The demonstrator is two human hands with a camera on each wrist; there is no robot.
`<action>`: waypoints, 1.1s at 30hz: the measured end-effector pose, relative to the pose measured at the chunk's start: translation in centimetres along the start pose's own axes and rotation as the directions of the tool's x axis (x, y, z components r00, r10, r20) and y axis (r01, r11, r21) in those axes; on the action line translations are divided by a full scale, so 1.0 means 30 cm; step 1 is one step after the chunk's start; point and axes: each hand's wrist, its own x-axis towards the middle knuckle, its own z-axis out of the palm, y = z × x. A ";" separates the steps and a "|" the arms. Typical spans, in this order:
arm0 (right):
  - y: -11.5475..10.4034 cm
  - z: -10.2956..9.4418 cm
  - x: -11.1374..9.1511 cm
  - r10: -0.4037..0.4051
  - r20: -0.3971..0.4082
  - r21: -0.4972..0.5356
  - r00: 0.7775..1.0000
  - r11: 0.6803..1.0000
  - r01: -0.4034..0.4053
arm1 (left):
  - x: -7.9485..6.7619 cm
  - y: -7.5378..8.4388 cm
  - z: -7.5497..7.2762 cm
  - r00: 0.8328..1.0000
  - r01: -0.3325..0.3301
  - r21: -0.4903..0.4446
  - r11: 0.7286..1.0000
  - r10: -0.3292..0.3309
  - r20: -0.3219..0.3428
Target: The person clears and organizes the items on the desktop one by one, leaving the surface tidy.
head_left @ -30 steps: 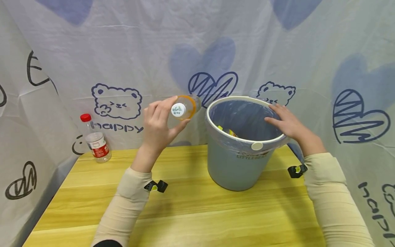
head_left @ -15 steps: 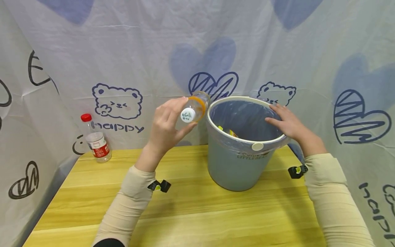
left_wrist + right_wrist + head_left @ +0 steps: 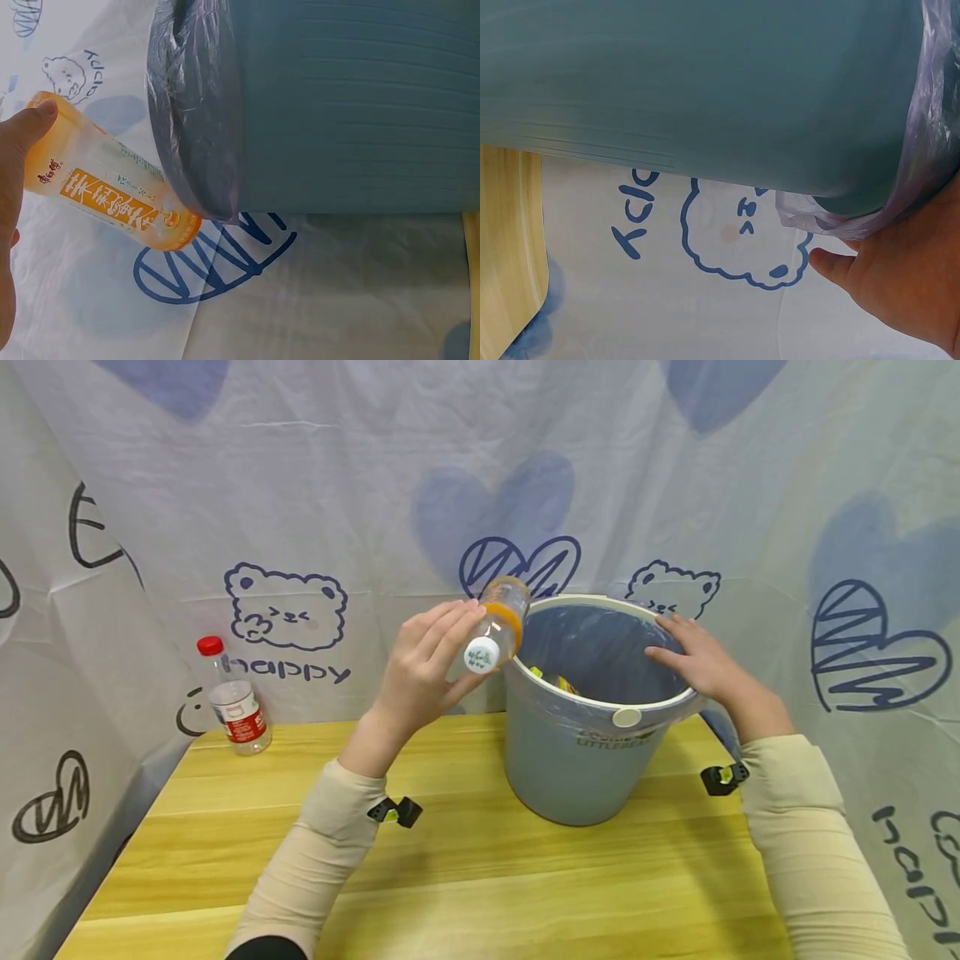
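Note:
My left hand [image 3: 431, 668] grips a clear plastic bottle [image 3: 506, 602] with a white cap and an orange band. The cap faces the head camera and the bottle tilts away, its base at the left rim of a grey-blue trash bin [image 3: 577, 777]. In the left wrist view the bottle [image 3: 112, 184] shows an orange label with white characters, close beside the bin liner [image 3: 199, 112]. My right hand [image 3: 705, 664] holds the bin's right rim, thumb over the inside; in the right wrist view this hand [image 3: 907, 277] partly hides behind the liner.
A clear bottle with a red cap [image 3: 238, 706] stands at the table's back left. Some yellow items [image 3: 558, 682] lie inside the bin. The wooden table [image 3: 450, 877] reaches back to a printed white curtain [image 3: 360, 485].
My left hand has carried the bottle rightward to the bin's left rim, and more of the bottle's side now shows. My right hand stays on the rim.

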 end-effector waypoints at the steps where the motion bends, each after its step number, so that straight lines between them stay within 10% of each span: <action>1: 0.000 0.000 0.000 0.000 0.000 0.000 1.000 1.000 0.000 | 0.000 0.002 0.002 1.000 -0.004 0.000 1.000 0.004 0.006; 33: 0.007 0.000 0.006 0.003 0.002 0.008 1.000 1.000 -0.003 | -0.014 0.017 0.070 0.976 0.111 -0.038 0.993 -0.102 0.190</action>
